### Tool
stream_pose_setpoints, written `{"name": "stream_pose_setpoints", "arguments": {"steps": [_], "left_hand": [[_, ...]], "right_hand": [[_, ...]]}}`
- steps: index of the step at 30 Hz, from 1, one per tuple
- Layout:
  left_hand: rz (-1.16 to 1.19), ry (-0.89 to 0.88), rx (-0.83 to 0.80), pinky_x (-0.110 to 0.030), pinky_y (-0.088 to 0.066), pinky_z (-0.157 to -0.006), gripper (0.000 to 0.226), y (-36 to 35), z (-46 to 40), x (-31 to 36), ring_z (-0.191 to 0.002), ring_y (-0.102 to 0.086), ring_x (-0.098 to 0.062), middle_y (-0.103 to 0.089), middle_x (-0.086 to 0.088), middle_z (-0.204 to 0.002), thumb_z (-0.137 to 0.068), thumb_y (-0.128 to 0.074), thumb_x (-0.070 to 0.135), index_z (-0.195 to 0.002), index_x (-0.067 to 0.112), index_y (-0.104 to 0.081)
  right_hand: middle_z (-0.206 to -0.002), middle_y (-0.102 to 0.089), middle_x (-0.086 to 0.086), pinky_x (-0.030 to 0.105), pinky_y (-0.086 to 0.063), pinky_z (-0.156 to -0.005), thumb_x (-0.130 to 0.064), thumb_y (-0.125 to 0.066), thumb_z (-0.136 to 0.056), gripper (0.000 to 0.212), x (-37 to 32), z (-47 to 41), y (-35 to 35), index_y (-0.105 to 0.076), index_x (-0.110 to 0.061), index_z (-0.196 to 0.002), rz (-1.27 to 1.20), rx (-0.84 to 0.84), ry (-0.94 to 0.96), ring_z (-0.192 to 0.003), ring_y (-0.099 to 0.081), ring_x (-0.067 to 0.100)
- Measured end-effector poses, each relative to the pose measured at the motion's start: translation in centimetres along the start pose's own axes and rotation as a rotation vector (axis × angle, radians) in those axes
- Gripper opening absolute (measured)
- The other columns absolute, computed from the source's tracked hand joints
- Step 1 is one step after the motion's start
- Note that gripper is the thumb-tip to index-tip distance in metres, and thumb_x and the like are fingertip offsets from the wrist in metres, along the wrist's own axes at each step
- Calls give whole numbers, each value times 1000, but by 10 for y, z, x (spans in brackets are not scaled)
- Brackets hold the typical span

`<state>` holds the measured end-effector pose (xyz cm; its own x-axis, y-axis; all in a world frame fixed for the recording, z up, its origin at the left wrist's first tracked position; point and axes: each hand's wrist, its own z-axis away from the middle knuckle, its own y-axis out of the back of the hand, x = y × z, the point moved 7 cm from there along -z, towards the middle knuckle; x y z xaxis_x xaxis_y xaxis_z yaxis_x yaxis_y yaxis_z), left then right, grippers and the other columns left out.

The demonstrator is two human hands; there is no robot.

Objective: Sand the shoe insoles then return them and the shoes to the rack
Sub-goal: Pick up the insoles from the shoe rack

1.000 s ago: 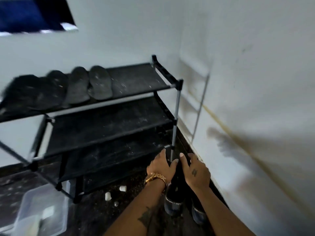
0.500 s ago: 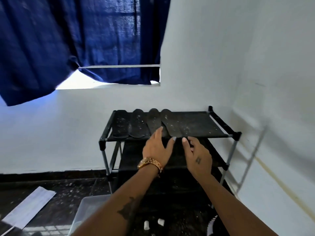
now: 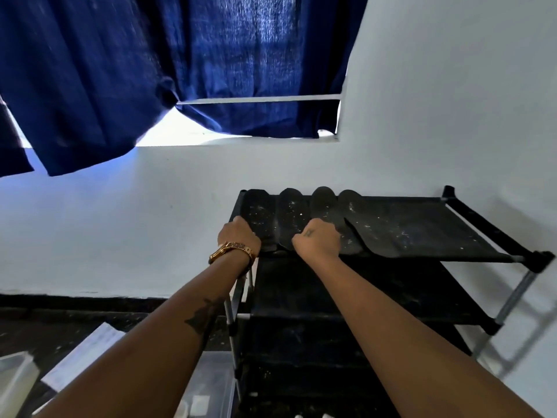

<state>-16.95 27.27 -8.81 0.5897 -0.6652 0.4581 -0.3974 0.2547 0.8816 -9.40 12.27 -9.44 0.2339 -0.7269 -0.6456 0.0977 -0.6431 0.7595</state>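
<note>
Rack (image 3: 452, 251) nearer — hands now gripping insoles (image 3: 291, 218).

Left hand (image 3: 238, 236): arm extended forward, knuckles up, fingers curled downward, gold bracelet at wrist, tattoo on inner forearm.
Right hand (image 3: 318, 241): arm extended forward, parallel to left, back of hand up, small tattoo on it, fingers curled under. Hands near, apart.
</note>
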Motion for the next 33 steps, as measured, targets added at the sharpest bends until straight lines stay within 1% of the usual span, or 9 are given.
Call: {"name": "stream_pose_setpoints", "arguments": {"steps": [4,10,13,17,19,21,24,28,33], "left_hand": [[-70,7,-61,-30,-48,-81,24,-6,-16,4,-102,-60,-28,-61,-16,-112,-88,-59,15,-108,1,-60],[75,100,-77,-29,-47,-77,25,-3,-19,0,-102,-59,-28,-60,-16,-111,-86,-59,10,-108,0,-59],[204,188,-78,-30,-47,-76,23,2,-16,-8,-101,-60,-29,-61,-14,-106,-85,-62,11,-106,3,-59],[568,356,-133,-32,-56,-75,14,-2,-10,-20,-81,-68,-30,-66,-13,-86,-83,-60,4,-96,-2,-58],[772,415,-186,-37,-58,-75,22,-8,-5,-23,-69,-67,-28,-64,-13,-75,-83,-57,-1,-105,-6,-59],[947,452,-199,-45,-57,-76,20,-9,6,-26,-65,-63,-30,-60,-14,-71,-80,-52,-10,-98,-5,-59],[1124,508,-197,-57,-53,-77,27,-4,30,-33,-69,-62,-38,-60,-19,-73,-75,-43,-22,-87,-3,-58],[1063,437,-209,-41,-56,-81,27,1,63,-46,-103,-63,-33,-61,-13,-96,-90,-47,-5,-72,15,-47],[1167,448,-202,-36,-54,-53,25,2,121,-66,-100,-59,-32,-58,-11,-97,-90,-42,-12,-90,11,-53]], "right_hand": [[-88,-65,10,26,-46,-66,-4,-58,-78,14,-5,-11,-8,-53,-11,-66,64,-14,-26,-92,-65,29],[-109,-65,10,27,-49,-77,-8,-67,-78,19,6,-21,-2,-69,-9,-98,-26,-9,-156,-102,-62,28],[-102,-65,10,29,-50,-77,-7,-62,-78,5,8,-19,-1,-62,-11,-82,-104,-25,-159,-98,-62,29],[-79,-57,7,35,-57,-76,-3,-58,-78,20,11,-16,2,-49,-12,-62,-312,-19,-183,-78,-62,27],[-80,-57,9,39,-59,-68,3,-59,-79,19,13,-13,1,-52,-8,-66,-484,-47,-231,-71,-58,23],[-92,-61,15,42,-59,-66,8,-59,-77,17,15,-8,1,-54,-6,-69,-587,-77,-281,-80,-62,28],[-95,-61,17,36,-56,-52,12,-56,-79,14,22,7,1,-58,-1,-77,-739,-131,-336,-73,-61,24],[-98,-61,17,26,-51,-42,13,-52,-83,22,37,42,-1,-61,3,-100,-869,-257,-369,-71,-59,20],[-86,-64,7,23,-49,-51,9,-49,-87,22,52,100,-4,-64,-4,-98,-789,-392,-322,-68,-59,14]]}}
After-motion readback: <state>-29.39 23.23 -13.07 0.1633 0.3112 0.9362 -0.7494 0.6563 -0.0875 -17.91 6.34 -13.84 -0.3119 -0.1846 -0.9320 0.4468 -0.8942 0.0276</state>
